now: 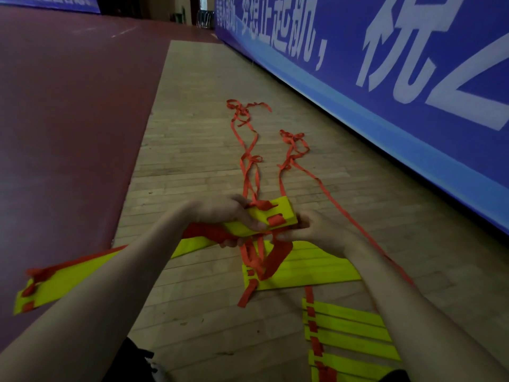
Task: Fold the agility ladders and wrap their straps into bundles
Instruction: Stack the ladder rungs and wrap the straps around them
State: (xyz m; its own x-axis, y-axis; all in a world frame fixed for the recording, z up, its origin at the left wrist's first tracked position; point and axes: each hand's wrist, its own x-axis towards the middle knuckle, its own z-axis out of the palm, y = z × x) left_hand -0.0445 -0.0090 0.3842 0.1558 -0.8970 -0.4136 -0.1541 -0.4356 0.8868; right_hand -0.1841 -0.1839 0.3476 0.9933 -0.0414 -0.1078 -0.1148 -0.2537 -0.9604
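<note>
One view only, from the head, looking down over both forearms to a wooden floor [192, 139]. Gripped in the left hand [234, 219], thumb on top and fingers curled beneath: a held stack [283, 209] of yellow rungs, lifted clear of the floor, mid-picture. Pinched in the right hand [316, 230], as far as can be told, just under the stack's far end: a red strap [281, 252] hanging in a loop down to loose rungs [308, 268] lying flat below. Farther out, two long strap tails [253, 158] trailing over the boards, twisted and knotted in several places, one running close to a blue banner [413, 78] along the wall. Nearer the body, at the right, a second ladder [349, 334] with rungs lying close together.

Likely trouble from here: knots in the trailing tails catching as slack comes in, leaving lumps or a loose bundle; twists carried into the wrap for the same reason. Could also fan apart in the left hand's grasp, being held near one end with the long part sticking out unsupported. Might drag the loose rungs along too, seemingly joined by the same strap.

Long axis of the held stack: lower left to upper right in the picture, roughly level, broad face up, near end showing past the left forearm, far end pointing toward the banner. Strap tails laid roughly straight ahead, away from the body.
</note>
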